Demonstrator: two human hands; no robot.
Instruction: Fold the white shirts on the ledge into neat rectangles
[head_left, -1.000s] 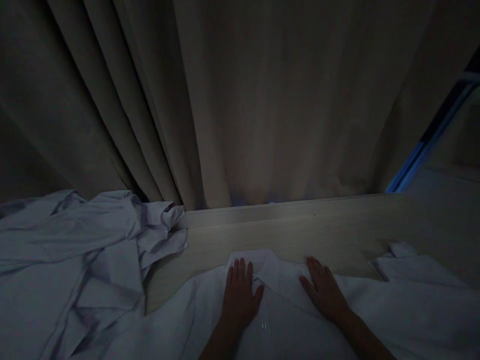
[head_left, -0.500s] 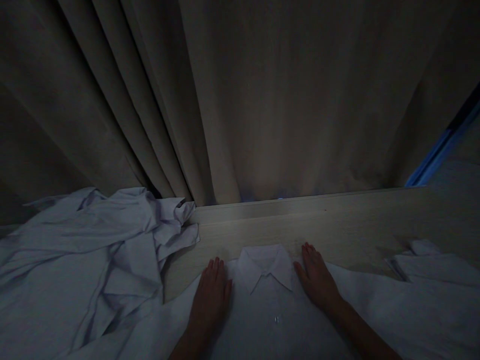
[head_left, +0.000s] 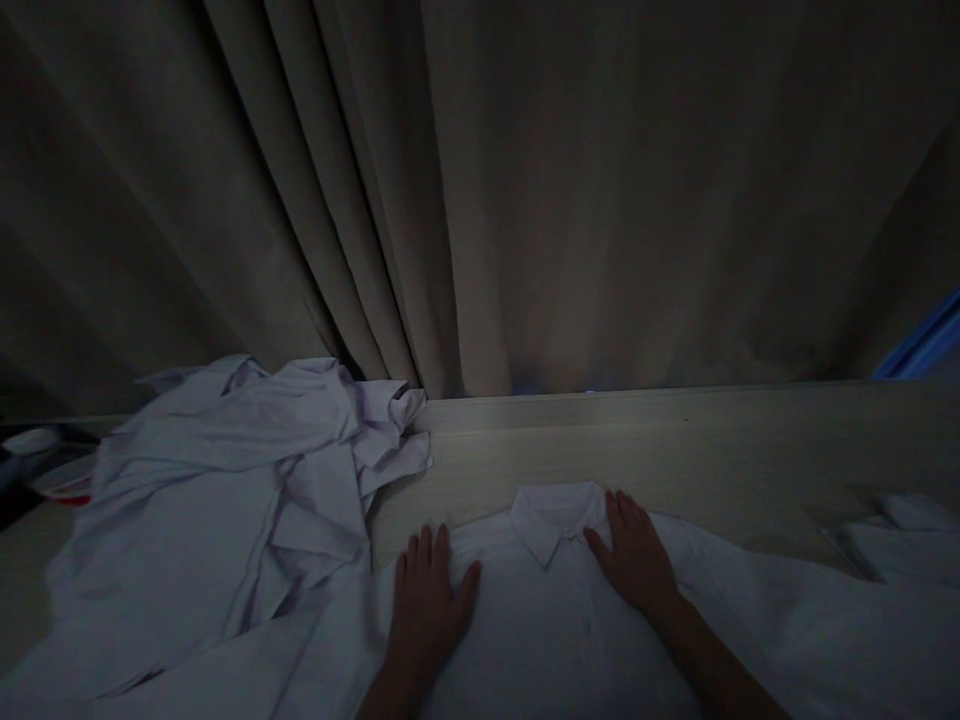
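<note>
A curtain [head_left: 525, 200] fills the view from 9 through 12 to 3 o'clock, hanging in heavy folds down to the far edge of a pale wooden table [head_left: 675, 440]. At 8 o'clock a crumpled pile [head_left: 225, 480] of white cloth lies heaped against the curtain's foot. At 3 o'clock another bit of white cloth [head_left: 892, 535] lies apart from it. At 9 o'clock, at the frame's edge, sit some dim objects too dark to make out.

The shirt [head_left: 555, 640] lies front-up at 6 o'clock, spread across the near edge of the table, its collar [head_left: 556, 512] pointing to 12 and its placket running toward the person. The shirt's left part runs under the edge of the pile.

The left hand [head_left: 427, 600] lies flat, palm down, fingers together and stretched, on the shoulder area at 7 o'clock from the collar. The right hand [head_left: 637, 555] lies flat too, just beside the collar at 4 o'clock from it, fingertips near the collar's edge. Neither hand grasps anything; both press open on the cloth.

The work looks like smoothing. To do it well, keep both palms flat and sweep outward from the collar evenly, so creases travel toward the sleeves and the placket stays straight. Pressing unevenly could drag the collar askew. The light is poor, so feel matters more than sight.
</note>
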